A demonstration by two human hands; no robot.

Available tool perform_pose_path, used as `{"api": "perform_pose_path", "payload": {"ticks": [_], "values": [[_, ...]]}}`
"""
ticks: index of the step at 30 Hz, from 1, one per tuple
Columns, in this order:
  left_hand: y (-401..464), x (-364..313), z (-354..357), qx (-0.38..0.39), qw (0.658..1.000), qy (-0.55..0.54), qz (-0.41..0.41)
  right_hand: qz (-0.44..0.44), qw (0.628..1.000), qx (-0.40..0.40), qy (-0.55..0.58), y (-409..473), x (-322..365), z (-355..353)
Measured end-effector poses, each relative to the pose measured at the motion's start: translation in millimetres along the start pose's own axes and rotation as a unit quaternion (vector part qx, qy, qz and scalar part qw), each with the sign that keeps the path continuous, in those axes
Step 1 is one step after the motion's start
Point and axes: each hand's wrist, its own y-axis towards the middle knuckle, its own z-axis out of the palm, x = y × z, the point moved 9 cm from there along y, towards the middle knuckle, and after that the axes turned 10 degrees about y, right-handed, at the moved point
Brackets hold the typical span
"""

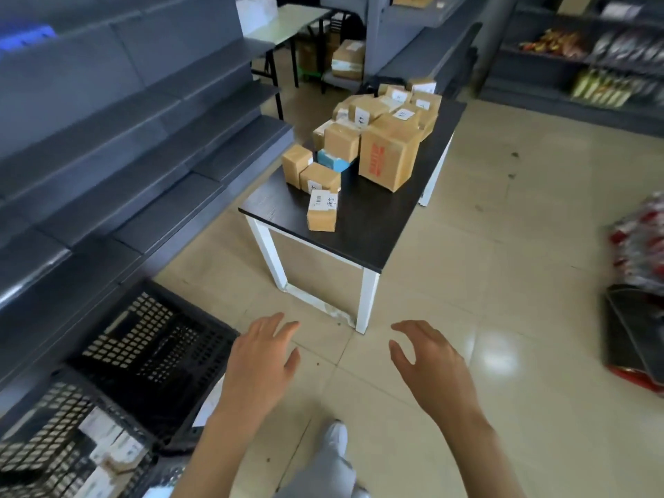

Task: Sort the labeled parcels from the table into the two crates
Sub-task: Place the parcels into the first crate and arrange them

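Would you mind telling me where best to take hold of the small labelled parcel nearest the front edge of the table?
Probably from above, across its two long sides. The small parcel lies flat, label up, apart from the pile, with bare table on both sides for fingers. Either open hand, left or right, could take it; both are empty now.

You see brown cardboard parcels (373, 138) with white labels, one box (390, 158) printed red, one small box (332, 161) light blue, on a black-topped, white-legged table (370, 224); black lattice crates (151, 346) stand on beige tiles (503, 282)
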Motion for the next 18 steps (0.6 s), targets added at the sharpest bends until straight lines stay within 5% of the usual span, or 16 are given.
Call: {"api": "perform_pose_path", "payload": {"ticks": [18], "values": [[253.8, -53.7, 26.0, -0.001, 0.996, -0.046, -0.074, -0.018, 0.997, 0.057, -0.055, 257.8, -75.7, -44.7]]}}
